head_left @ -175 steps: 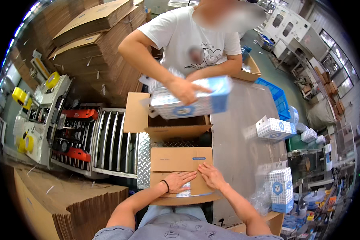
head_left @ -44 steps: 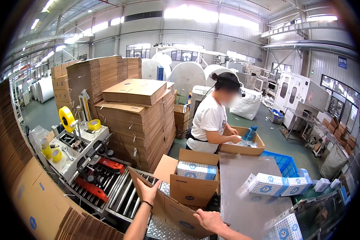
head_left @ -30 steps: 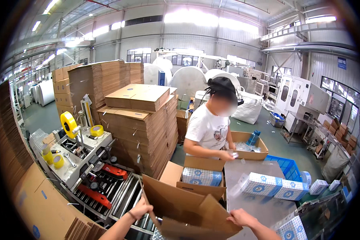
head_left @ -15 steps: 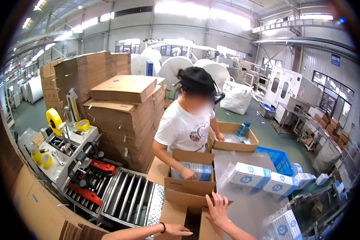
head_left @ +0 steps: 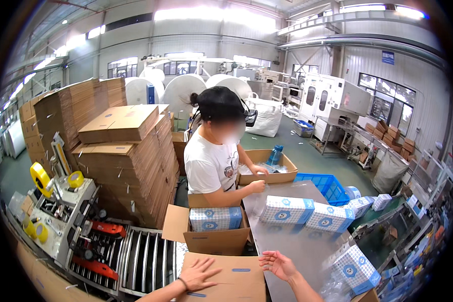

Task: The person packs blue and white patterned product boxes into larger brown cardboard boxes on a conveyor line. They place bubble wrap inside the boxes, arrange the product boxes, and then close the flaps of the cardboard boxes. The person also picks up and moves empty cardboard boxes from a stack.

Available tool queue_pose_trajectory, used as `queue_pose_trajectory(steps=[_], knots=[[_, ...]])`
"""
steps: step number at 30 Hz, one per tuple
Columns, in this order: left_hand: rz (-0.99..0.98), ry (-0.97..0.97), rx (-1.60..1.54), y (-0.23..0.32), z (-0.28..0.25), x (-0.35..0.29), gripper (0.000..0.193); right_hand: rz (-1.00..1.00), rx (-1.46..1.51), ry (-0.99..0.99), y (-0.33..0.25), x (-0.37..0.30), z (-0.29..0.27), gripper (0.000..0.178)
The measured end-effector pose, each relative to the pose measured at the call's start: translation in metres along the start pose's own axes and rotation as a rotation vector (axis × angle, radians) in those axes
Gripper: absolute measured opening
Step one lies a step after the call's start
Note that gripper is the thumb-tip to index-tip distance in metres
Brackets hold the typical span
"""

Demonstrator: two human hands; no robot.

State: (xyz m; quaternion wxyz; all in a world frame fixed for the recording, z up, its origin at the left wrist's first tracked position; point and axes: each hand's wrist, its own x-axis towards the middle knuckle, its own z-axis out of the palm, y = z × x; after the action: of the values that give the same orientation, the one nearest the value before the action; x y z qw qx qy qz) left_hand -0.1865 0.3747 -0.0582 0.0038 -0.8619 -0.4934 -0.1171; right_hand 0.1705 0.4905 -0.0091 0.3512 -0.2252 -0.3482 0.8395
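My left hand [head_left: 199, 274] lies flat, fingers spread, on a broad face of a brown cardboard box [head_left: 236, 287]. To the right of that box, my right hand [head_left: 278, 265] hovers by the metal table, fingers apart and holding nothing. Just beyond stands an open carton [head_left: 219, 246] containing a blue-and-white patterned pack [head_left: 215, 219]. Across from me a co-worker [head_left: 214, 161] in a white shirt has both hands above the table's far end. More wrapped packs [head_left: 287, 210] sit on the metal table [head_left: 292, 256], and another pack [head_left: 356, 269] rests near its right side.
A roller conveyor [head_left: 143, 256] with red guides runs at left beside a tape machine [head_left: 53, 211]. Stacked flat cartons [head_left: 128, 181] rise behind it. Past the table are a blue crate [head_left: 327, 189] and an open box [head_left: 282, 176] holding clear plastic and a bottle.
The near box's open top has given way to a flat face under my left hand. My right hand has left its edge. The co-worker's hand has left the carton. The view has swung right.
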Motion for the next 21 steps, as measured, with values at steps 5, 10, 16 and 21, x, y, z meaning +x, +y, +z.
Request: queue_pose_trajectory(steps=[5, 10, 16, 21], knots=[[-0.399, -0.009, -0.287, -0.093, -0.015, -0.144, 0.061, 0.084, 0.048, 0.219, 0.092, -0.005, -0.039, 0.051], [-0.882, 0.582, -1.079, -0.099, 0.008, -0.23, 0.057, 0.529, -0.546, 0.187, 0.266, -0.005, -0.119, 0.04], [-0.961, 0.458, -2.092, -0.111, 0.026, -0.297, 0.076, 0.466, -0.122, 0.067, 0.144, -0.017, 0.092, 0.072], [-1.327, -0.005, -1.598, -0.101, 0.199, -0.306, 0.08, 0.119, -0.883, -0.228, 0.145, -0.017, 0.205, 0.076]])
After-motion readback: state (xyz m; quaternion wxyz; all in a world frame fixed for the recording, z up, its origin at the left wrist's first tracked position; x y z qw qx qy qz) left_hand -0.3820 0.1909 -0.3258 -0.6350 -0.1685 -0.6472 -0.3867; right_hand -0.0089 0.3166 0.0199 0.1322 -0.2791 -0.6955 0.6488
